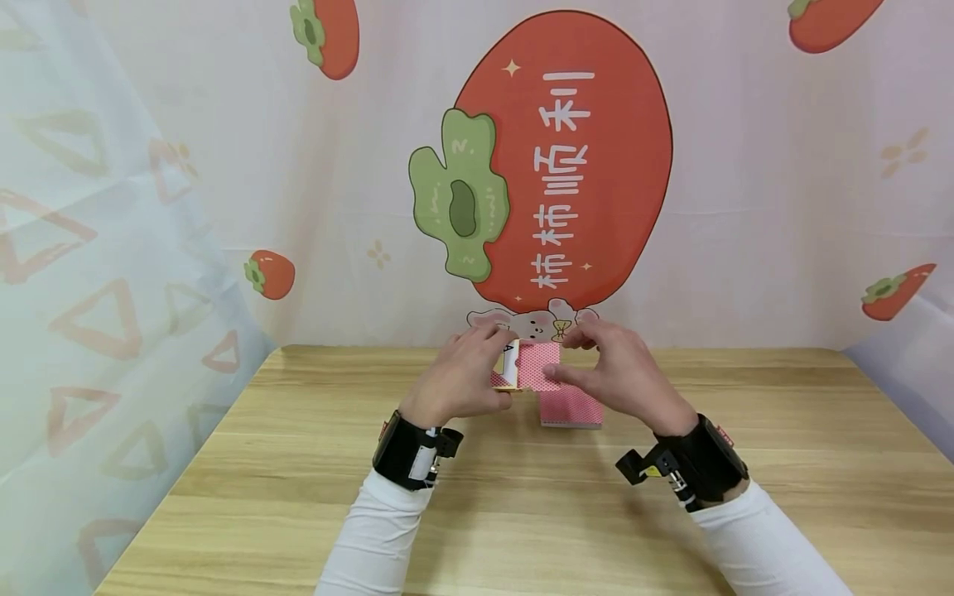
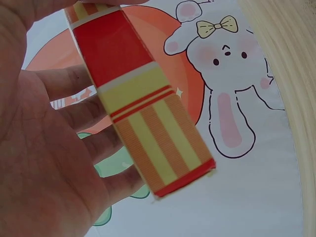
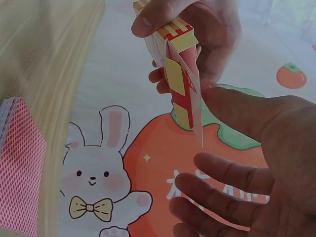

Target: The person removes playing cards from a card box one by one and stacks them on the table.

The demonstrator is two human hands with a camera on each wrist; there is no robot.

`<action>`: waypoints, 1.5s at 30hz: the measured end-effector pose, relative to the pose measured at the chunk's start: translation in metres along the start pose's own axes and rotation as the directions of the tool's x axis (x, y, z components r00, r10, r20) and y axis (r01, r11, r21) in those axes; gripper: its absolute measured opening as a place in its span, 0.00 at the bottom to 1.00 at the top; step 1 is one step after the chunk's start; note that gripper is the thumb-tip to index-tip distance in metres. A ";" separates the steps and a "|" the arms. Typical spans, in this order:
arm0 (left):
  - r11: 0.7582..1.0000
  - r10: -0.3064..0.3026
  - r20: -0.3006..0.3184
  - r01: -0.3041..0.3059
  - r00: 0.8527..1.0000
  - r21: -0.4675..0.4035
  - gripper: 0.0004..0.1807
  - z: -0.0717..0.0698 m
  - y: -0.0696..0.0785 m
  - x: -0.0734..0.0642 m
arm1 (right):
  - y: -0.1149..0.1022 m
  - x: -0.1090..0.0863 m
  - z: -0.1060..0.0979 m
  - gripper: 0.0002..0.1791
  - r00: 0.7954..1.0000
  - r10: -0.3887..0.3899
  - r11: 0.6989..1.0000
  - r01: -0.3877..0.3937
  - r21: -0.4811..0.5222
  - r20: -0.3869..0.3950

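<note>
My left hand [image 1: 469,368] grips a card box [image 2: 143,123] with red, yellow and orange stripes, raised in front of the backdrop. In the head view, a white strip with a letter A shows at the box's left part. A pink patterned panel [image 1: 538,366] extends to its right; I cannot tell whether it is a card or part of the box. My right hand [image 1: 629,372] has its thumb against that panel, and in the right wrist view its fingers [image 3: 217,170] are spread below the panel's edge. A pink-backed deck of cards [image 1: 570,408] lies on the table beneath.
The wooden table [image 1: 335,463] runs back to a hanging cloth [image 1: 402,108] printed with persimmons and a rabbit. Each wrist carries a black strapped device, the left one [image 1: 410,451] and the right one [image 1: 704,459].
</note>
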State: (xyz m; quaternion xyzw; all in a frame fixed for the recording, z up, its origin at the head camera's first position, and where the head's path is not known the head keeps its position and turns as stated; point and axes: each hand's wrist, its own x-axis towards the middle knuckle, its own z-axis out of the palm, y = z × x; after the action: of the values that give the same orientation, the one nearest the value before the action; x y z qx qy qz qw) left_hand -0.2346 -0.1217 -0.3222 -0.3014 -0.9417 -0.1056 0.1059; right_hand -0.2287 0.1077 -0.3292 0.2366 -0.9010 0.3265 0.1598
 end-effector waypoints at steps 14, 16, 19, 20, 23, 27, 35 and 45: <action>0.999 0.028 0.024 -0.029 0.999 0.039 0.38 0.004 0.002 0.002 | -0.001 -0.001 0.010 0.31 0.930 -0.356 0.932 0.361 -0.045 0.090; 0.999 0.032 0.024 -0.033 0.999 0.034 0.39 0.004 0.002 0.002 | -0.001 -0.001 0.010 0.31 0.930 -0.351 0.932 0.358 -0.054 0.108; 0.999 0.036 0.023 -0.037 0.999 0.036 0.38 0.004 0.002 0.002 | -0.001 -0.002 0.010 0.30 0.933 -0.338 0.936 0.346 -0.055 0.126; 0.999 0.037 0.023 -0.037 0.999 0.035 0.38 0.004 0.002 0.002 | -0.001 -0.002 0.009 0.30 0.935 -0.330 0.939 0.340 -0.055 0.131; 0.999 0.034 0.025 -0.035 0.999 0.032 0.38 0.003 0.002 0.002 | -0.001 -0.001 0.008 0.28 0.940 -0.312 0.946 0.321 -0.051 0.141; 0.999 0.024 0.032 -0.025 0.999 0.024 0.38 0.002 0.002 0.001 | -0.001 -0.001 0.005 0.27 0.944 -0.295 0.950 0.306 -0.056 0.148; 0.999 0.030 0.041 -0.031 0.999 0.028 0.38 0.002 0.003 0.000 | -0.001 -0.001 0.007 0.28 0.939 -0.319 0.943 0.328 -0.060 0.130; 0.999 0.043 0.037 -0.044 0.998 0.026 0.37 0.002 0.002 0.001 | -0.003 -0.002 0.008 0.26 0.948 -0.263 0.953 0.285 -0.105 0.180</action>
State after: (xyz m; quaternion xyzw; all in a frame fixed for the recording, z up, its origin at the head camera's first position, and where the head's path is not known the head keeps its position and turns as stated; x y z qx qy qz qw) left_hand -0.2339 -0.1190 -0.3239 -0.3220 -0.9381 -0.0849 0.0950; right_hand -0.2262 0.1008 -0.3341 0.3748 -0.8887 0.2213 0.1442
